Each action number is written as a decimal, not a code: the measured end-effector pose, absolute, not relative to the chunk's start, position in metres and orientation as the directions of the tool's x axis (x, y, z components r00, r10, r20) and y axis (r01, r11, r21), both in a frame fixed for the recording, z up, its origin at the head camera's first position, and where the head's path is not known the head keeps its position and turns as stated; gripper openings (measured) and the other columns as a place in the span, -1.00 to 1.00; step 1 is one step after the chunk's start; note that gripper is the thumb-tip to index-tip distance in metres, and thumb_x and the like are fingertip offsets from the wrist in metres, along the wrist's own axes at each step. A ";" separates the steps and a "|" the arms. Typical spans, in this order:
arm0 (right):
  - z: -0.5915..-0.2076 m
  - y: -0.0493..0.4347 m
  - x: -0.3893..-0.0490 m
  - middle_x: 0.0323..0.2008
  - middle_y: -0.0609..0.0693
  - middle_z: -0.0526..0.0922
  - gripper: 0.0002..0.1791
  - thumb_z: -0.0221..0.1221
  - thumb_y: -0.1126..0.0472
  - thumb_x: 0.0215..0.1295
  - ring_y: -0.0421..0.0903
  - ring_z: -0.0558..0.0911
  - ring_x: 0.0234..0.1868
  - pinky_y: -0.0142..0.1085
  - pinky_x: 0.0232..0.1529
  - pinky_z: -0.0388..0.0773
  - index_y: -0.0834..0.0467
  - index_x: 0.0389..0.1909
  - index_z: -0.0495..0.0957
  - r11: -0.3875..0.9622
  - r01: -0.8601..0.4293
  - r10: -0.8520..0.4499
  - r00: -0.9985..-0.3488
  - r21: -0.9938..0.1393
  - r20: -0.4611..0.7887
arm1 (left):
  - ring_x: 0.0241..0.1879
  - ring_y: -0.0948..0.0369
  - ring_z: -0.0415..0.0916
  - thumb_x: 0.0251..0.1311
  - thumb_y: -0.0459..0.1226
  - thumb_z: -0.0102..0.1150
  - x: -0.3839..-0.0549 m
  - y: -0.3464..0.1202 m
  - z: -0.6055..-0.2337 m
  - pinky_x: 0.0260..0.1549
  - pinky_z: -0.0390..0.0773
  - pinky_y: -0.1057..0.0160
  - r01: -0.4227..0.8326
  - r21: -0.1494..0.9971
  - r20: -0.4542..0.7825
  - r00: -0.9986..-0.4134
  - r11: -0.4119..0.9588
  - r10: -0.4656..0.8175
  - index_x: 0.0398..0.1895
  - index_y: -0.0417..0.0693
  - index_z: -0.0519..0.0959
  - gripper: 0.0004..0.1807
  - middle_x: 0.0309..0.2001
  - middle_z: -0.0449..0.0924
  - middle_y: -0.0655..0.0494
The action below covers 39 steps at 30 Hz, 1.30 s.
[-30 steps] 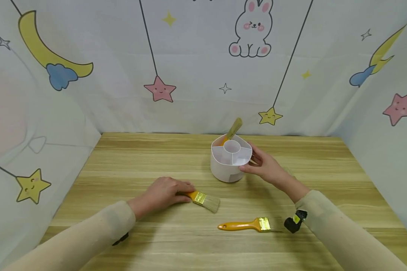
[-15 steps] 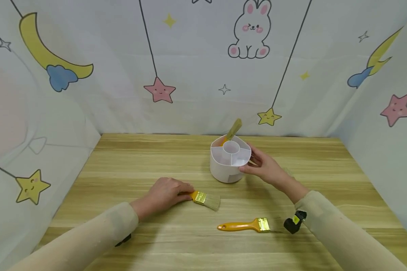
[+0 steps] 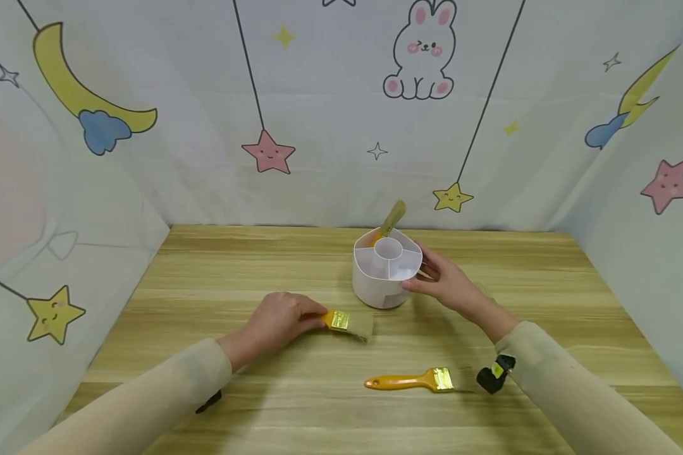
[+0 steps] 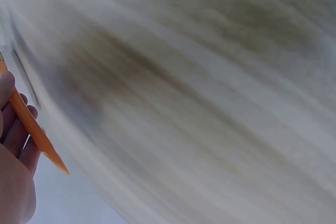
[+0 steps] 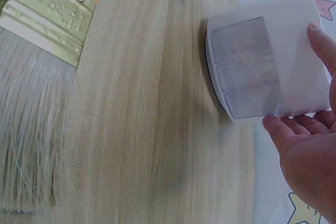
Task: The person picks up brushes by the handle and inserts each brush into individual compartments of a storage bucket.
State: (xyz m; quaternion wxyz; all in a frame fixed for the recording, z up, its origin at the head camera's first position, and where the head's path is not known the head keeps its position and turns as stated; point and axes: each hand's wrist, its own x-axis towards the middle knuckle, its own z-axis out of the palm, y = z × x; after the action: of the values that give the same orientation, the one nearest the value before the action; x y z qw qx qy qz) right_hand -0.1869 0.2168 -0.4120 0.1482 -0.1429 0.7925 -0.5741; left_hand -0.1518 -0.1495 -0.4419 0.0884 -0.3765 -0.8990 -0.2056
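Note:
My left hand (image 3: 276, 325) pinches the orange handle of a paintbrush (image 3: 340, 320), its gold ferrule and pale bristles pointing right, close over the table. In the left wrist view the tapered handle (image 4: 31, 124) runs out past the curled fingers. With thumb in front and fingers round the far side, my right hand (image 3: 446, 281) holds a white divided organizer (image 3: 375, 287), which stands upright. One paintbrush (image 3: 394, 216) leans in its back compartment, bristles up. In the right wrist view the thumb and fingers lie along the organizer's wall (image 5: 299, 51).
Another orange-handled paintbrush (image 3: 401, 381) lies flat on the wooden table (image 3: 216, 265), nearer than the organizer; its ferrule (image 5: 47, 19) looms large in the right wrist view. Pale bristles (image 3: 484, 289) show just beyond my right wrist. Printed white cloth (image 3: 330, 189) hangs behind the table.
My left hand has raised the paintbrush slightly, and its bristle end has swung up toward level. The right hand and the organizer stay in place.

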 end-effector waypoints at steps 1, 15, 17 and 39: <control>-0.412 0.217 -0.187 0.71 0.18 0.01 0.07 0.37 0.25 0.47 0.21 0.11 0.68 0.05 0.58 0.24 0.16 0.76 -0.13 0.299 -0.057 -0.397 -0.915 -0.953 -0.070 | -0.13 0.23 0.82 0.20 -0.14 0.58 -0.152 -0.149 -0.439 -0.12 0.79 0.14 0.709 0.309 0.324 -0.705 0.634 0.631 -0.07 0.04 0.87 -0.75 -0.13 0.86 0.22; -0.410 0.217 -0.186 0.70 0.28 0.00 0.05 0.35 0.27 0.50 0.28 0.09 0.68 0.08 0.57 0.22 0.23 0.75 -0.15 0.300 -0.077 -0.410 -0.911 -0.951 -0.056 | -0.27 0.25 0.81 0.11 -0.25 0.65 -0.155 -0.142 -0.407 -0.31 0.76 0.30 0.643 0.490 0.410 -0.766 0.588 0.495 -0.11 -0.03 0.88 -0.74 -0.20 0.86 0.14; -0.411 0.217 -0.186 0.70 0.28 0.00 0.05 0.35 0.27 0.50 0.29 0.08 0.68 0.09 0.57 0.21 0.23 0.75 -0.15 0.302 -0.077 -0.409 -0.911 -0.950 -0.056 | -0.27 0.26 0.80 0.12 -0.24 0.64 -0.157 -0.140 -0.402 -0.31 0.76 0.32 0.637 0.515 0.419 -0.771 0.574 0.479 -0.11 -0.03 0.88 -0.74 -0.19 0.86 0.14; -0.414 0.216 -0.188 0.68 0.26 0.08 0.03 0.36 0.28 0.48 0.27 0.14 0.66 0.06 0.56 0.26 0.21 0.75 -0.11 0.284 -0.082 -0.399 -0.916 -0.955 -0.040 | -0.16 0.25 0.77 0.28 -0.16 0.54 -0.182 -0.080 -0.352 -0.13 0.78 0.25 0.341 0.877 0.265 -0.931 0.339 0.252 -0.01 0.00 0.85 -0.74 -0.13 0.85 0.18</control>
State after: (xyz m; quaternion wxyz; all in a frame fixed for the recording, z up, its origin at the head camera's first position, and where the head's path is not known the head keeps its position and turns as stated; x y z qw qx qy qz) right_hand -0.1877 0.2159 -0.4137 0.1372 -0.1523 0.7895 -0.5785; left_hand -0.1819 -0.0802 -0.3518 0.0408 -0.1815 -0.8173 -0.5454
